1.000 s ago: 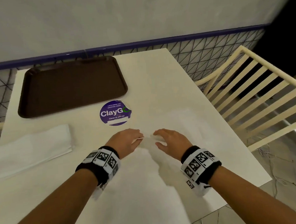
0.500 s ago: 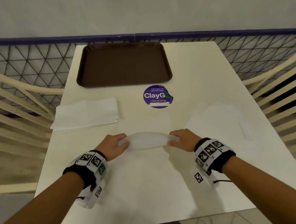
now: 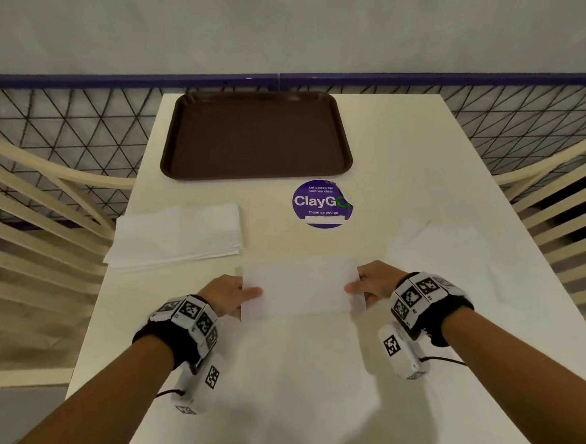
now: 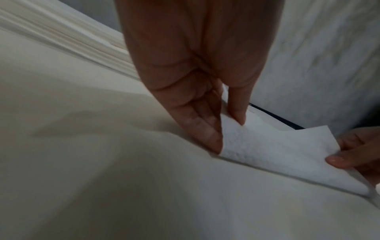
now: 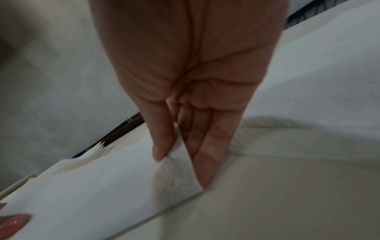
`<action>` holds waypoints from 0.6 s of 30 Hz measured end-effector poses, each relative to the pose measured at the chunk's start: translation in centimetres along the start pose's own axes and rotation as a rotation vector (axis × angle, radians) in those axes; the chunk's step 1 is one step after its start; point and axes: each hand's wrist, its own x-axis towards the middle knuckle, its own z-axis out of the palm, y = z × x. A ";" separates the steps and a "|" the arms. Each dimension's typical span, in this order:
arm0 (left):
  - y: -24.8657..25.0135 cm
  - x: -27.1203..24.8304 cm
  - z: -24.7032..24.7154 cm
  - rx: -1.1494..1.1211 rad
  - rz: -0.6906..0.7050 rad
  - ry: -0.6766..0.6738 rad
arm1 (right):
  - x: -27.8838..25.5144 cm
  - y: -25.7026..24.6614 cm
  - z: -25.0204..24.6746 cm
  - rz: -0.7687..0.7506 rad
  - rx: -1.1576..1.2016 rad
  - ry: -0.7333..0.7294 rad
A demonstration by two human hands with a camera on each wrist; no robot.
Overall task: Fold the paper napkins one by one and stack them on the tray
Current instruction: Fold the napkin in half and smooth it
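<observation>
I hold one white paper napkin stretched between both hands just above the middle of the white table. My left hand pinches its left edge between thumb and fingers. My right hand pinches the right edge the same way, thumb on top. In the wrist views the napkin hangs as a flat sheet between the two pinches. The brown tray lies with nothing on it at the far end of the table. A stack of white napkins sits at the left.
A round purple sticker is on the table between tray and hands. Another loose white napkin lies flat at the right. Cream slatted chairs stand on both sides, and a black mesh fence runs behind the table.
My hands have drawn apart and raised the napkin, which went from a narrow curved strip to a flat upright sheet. The head view has swung to face the table squarely.
</observation>
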 end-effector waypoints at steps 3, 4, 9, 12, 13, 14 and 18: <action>0.0 0.4 0.2 0.030 -0.026 -0.007 | 0.1 0.5 -0.2 0.020 0.033 -0.006; 0.0 0.5 0.2 0.030 -0.033 -0.005 | 0.2 0.5 -0.3 0.022 0.042 -0.008; 0.4 0.7 0.1 -0.017 -0.050 0.030 | 0.3 0.2 -0.5 0.017 0.063 0.006; 0.5 0.6 0.1 0.004 -0.054 0.063 | 0.3 0.0 -0.5 0.015 0.052 0.008; 0.5 0.6 0.1 0.016 -0.059 0.074 | 0.4 0.1 -0.5 0.015 0.051 0.012; 0.6 0.6 0.2 0.033 -0.065 0.089 | 0.4 0.0 -0.5 0.016 0.045 0.016; 1.2 0.4 0.4 0.133 -0.113 0.134 | 0.6 -0.2 -0.3 0.025 0.006 0.026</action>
